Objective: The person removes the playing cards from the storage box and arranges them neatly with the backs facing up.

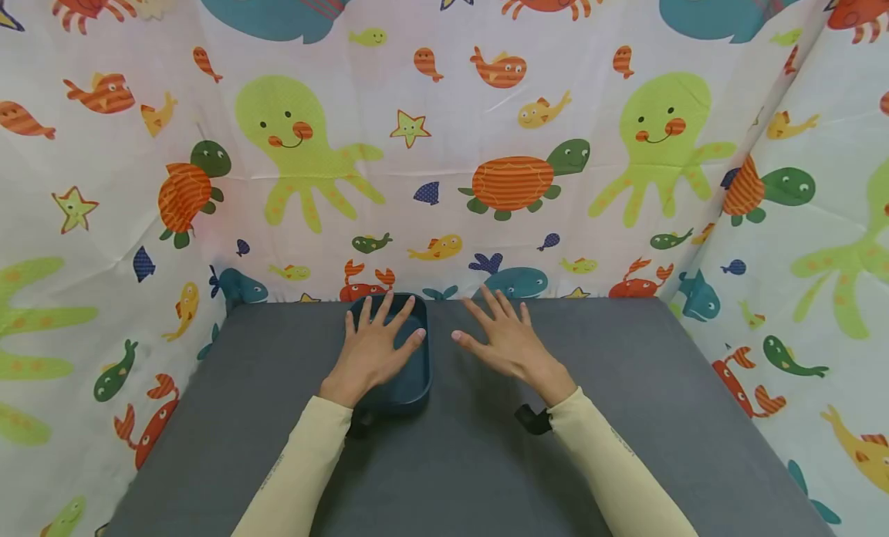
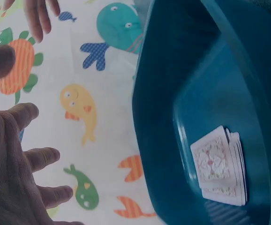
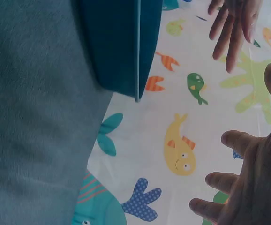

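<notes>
A dark teal plastic bin (image 1: 420, 367) stands on the grey table, left of centre. Inside it, in the left wrist view, lies a small stack of playing cards (image 2: 214, 161) with a red-and-white patterned back on top. My left hand (image 1: 375, 350) hovers over the bin with its fingers spread and holds nothing; in the head view it hides the cards. To the right of the bin, my right hand (image 1: 510, 342) is raised above the table, fingers spread and nothing in them. Neither hand appears to touch the bin.
The grey table (image 1: 472, 460) reaches back to a white curtain (image 1: 430, 236) printed with sea animals, which also runs along both sides. A black strap piece (image 1: 532, 420) shows at the right wrist.
</notes>
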`<state>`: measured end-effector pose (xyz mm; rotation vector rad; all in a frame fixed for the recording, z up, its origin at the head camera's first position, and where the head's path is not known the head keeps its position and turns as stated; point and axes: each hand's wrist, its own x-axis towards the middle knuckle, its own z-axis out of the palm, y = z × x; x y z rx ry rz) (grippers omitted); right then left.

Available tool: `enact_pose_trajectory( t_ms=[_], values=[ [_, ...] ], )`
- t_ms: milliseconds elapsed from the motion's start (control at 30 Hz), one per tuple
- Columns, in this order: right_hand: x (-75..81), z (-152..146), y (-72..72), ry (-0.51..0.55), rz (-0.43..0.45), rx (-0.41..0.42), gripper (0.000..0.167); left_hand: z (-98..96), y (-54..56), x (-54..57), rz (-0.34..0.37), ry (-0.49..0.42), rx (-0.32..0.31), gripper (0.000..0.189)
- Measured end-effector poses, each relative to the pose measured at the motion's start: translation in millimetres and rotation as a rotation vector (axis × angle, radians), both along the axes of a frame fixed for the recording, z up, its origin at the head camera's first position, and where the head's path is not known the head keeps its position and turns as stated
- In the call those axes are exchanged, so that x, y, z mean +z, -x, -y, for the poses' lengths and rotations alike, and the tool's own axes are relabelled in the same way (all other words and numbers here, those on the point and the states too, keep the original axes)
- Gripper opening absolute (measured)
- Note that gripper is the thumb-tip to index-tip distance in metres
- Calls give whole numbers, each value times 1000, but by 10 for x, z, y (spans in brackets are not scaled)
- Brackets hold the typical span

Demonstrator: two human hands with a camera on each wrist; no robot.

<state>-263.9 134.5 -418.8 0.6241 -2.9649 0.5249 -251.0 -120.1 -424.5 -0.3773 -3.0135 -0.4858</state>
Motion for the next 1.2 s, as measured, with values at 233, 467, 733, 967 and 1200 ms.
enact_pose_trajectory(
  t_ms=[233,467,733,967,1200],
  values=[
    [-30,97,-8,69,15,12,73,188,-25,-22,14,-44,33,67],
    [-87,196,-12,120,37,23,74,402,-39,-95,41,-74,66,69],
    [-149,315,-21,182,82,43,72,611,-67,-188,64,-126,129,70],
    [-216,448,-25,286,123,77,72,778,-91,-316,85,-177,161,67],
    [-248,615,-5,400,97,117,69,892,-103,-452,56,-295,145,64]
  ],
)
